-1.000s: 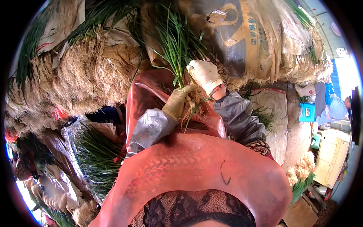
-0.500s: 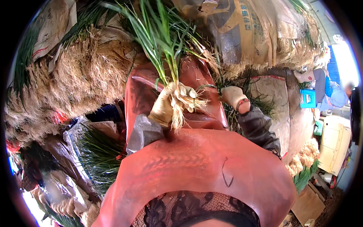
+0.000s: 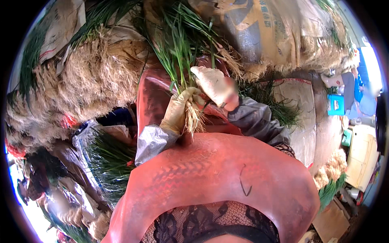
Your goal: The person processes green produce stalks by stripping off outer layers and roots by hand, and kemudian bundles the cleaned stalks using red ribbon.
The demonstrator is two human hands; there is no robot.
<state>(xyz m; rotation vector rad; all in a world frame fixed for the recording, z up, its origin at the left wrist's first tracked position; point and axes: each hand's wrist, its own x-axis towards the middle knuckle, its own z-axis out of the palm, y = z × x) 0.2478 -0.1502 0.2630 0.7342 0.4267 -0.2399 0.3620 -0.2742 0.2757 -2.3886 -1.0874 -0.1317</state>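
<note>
In front of my apron, my gloved left hand (image 3: 177,109) is closed round a bunch of green plants (image 3: 180,67) with long flat leaves. Their leaves point away from me, and their pale stringy roots (image 3: 194,119) hang below the fist. Close on the right, my gloved right hand (image 3: 214,85) reaches over to the stems just above the left hand. Its fingers are bent together, and their tips are partly hidden against the plants. What they grip cannot be made out. The red waterproof apron (image 3: 227,162) covers my lap and front.
Big stacks of rooted plants (image 3: 89,77) rise at the far left, roots facing me. A printed sack (image 3: 259,32) covers another stack ahead. Loose greens (image 3: 279,105) lie at right, and more fill a bag (image 3: 107,162) at left. A blue stool (image 3: 336,105) and a person (image 3: 362,101) are far right.
My right hand has swung left from beyond the apron's right edge to the stems. The left hand keeps its hold, and the plants have shifted slightly.
</note>
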